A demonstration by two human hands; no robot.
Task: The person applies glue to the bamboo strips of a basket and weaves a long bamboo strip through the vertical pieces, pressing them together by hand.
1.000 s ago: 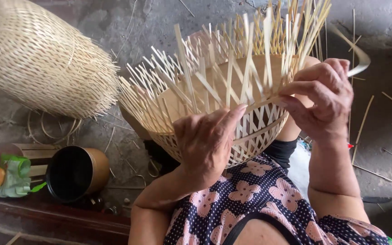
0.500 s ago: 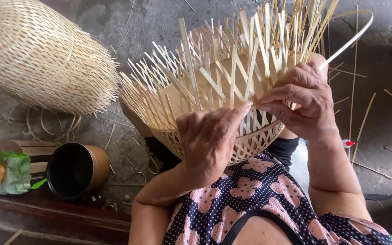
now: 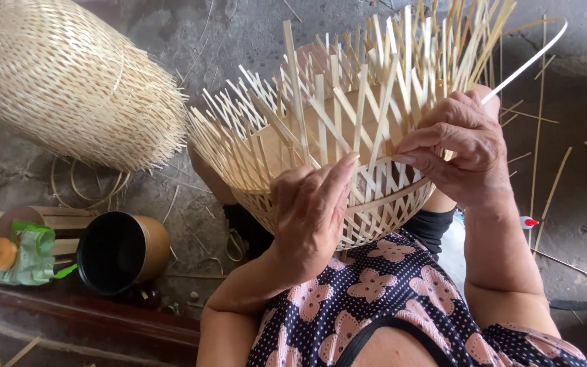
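Observation:
A half-woven bamboo basket rests on my lap, its loose pale strips fanning upward. My left hand presses flat against the woven wall at the near side, fingers on the upright strips. At the rim on the right, my right hand pinches a long thin bamboo strip that curves up and away to the right. Both hands touch the basket.
A large finished woven basket lies on its side at the upper left. A round tin can lies open-mouthed at the lower left beside a green plastic bag. Loose bamboo strips are scattered over the concrete floor at the right.
My right hand has moved left along the rim, drawing the long strip with it. The basket has turned a little, and my left hand has stayed on its wall.

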